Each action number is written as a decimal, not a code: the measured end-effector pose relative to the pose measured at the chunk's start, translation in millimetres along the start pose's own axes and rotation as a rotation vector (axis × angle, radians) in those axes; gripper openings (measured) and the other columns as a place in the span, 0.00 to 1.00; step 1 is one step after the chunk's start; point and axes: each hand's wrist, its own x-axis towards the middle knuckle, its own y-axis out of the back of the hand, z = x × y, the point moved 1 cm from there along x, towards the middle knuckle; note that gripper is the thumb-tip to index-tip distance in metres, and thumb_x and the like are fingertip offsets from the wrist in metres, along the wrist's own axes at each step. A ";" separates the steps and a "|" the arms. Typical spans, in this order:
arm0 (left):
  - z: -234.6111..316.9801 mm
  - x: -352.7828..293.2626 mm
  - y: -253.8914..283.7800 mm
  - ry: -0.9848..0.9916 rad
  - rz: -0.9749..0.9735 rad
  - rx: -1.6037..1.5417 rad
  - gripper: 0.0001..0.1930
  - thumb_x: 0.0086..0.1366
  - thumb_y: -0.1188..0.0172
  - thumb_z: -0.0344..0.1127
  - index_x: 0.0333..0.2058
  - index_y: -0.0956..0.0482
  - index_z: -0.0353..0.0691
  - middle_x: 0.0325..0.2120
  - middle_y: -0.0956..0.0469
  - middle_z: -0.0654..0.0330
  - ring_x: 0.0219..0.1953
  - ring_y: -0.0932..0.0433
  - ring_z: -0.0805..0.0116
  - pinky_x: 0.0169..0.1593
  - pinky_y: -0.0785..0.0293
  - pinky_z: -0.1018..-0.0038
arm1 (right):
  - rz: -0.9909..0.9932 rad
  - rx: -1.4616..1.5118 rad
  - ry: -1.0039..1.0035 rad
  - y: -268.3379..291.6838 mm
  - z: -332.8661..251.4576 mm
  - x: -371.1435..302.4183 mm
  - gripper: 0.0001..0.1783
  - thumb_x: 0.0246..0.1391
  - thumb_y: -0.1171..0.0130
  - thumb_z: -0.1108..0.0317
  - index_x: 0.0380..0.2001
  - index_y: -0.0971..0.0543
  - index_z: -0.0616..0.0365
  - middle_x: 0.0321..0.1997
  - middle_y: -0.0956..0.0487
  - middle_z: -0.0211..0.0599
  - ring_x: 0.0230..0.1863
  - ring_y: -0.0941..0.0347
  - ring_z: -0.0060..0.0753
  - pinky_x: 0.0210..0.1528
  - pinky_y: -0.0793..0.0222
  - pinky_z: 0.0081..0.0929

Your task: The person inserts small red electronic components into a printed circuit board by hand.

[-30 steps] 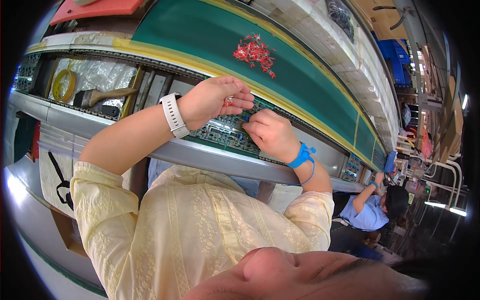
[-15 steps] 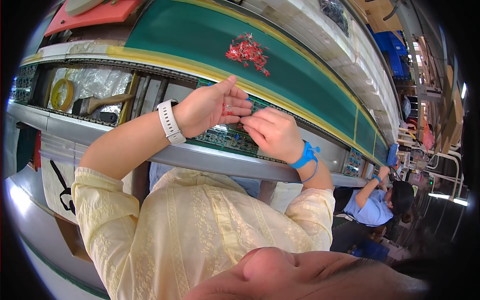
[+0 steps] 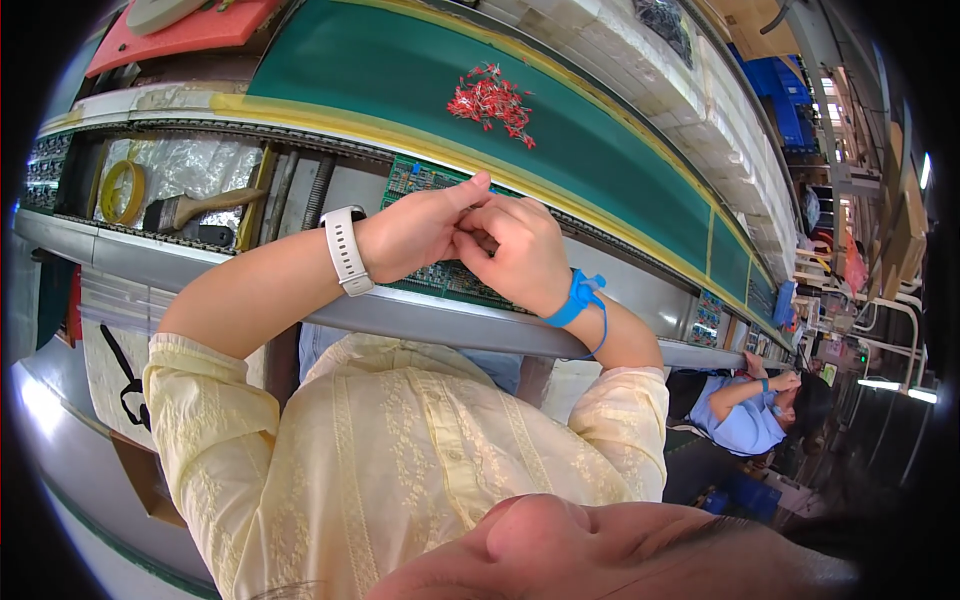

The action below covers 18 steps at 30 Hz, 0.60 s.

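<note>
**Two hands meet over a circuit board**

The green circuit board (image 3: 425,176) lies under the fingers, partly hidden; its long edges run with the metal rail (image 3: 450,326), slanting down rightward. The left hand (image 3: 415,232) is half cupped, thumb outstretched; the right hand (image 3: 522,250) curls against it, thumb and fingertips close together. What they hold, I cannot tell. Beyond the fingertips, red parts (image 3: 491,104) lie heaped, legs pointing every way. Left of the fingers, a brush (image 3: 205,206) points its handle toward them.

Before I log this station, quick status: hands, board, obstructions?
Left hand cupped, right hand close against it; contents hidden. Circuit board beneath, partly hidden by both hands. Red parts heaped on green mat.
</note>
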 end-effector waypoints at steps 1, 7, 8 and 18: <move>0.8 -0.9 -1.4 0.000 -0.002 0.001 0.25 0.68 0.67 0.52 0.49 0.34 0.38 0.45 0.31 0.60 0.45 0.31 0.72 0.51 0.35 0.74 | 0.001 -0.001 -0.001 0.9 0.9 -0.8 0.05 0.37 0.38 0.70 0.22 0.23 0.56 0.23 0.26 0.31 0.24 0.30 0.36 0.29 0.36 0.31; 5.6 -5.2 -0.8 0.049 0.086 0.139 0.18 0.68 0.63 0.46 0.42 0.31 0.40 0.38 0.26 0.62 0.42 0.27 0.74 0.47 0.31 0.74 | -0.017 0.247 -0.185 16.2 10.7 -4.8 0.04 0.41 0.40 0.74 0.25 0.23 0.60 0.23 0.26 0.35 0.22 0.28 0.31 0.27 0.32 0.25; 4.9 -4.2 -0.6 0.070 0.114 0.206 0.15 0.67 0.60 0.43 0.40 0.31 0.38 0.36 0.25 0.60 0.38 0.25 0.73 0.43 0.29 0.76 | -0.017 0.247 -0.185 18.2 11.6 -5.7 0.04 0.41 0.40 0.74 0.25 0.23 0.60 0.23 0.26 0.35 0.22 0.28 0.31 0.27 0.32 0.25; 4.8 -4.4 -4.3 0.033 0.155 0.358 0.07 0.63 0.49 0.34 0.34 0.31 0.37 0.30 0.23 0.59 0.31 0.22 0.74 0.33 0.26 0.84 | -0.081 0.445 -0.324 26.5 18.5 -12.6 0.04 0.46 0.43 0.77 0.29 0.24 0.62 0.29 0.25 0.35 0.30 0.29 0.26 0.34 0.34 0.21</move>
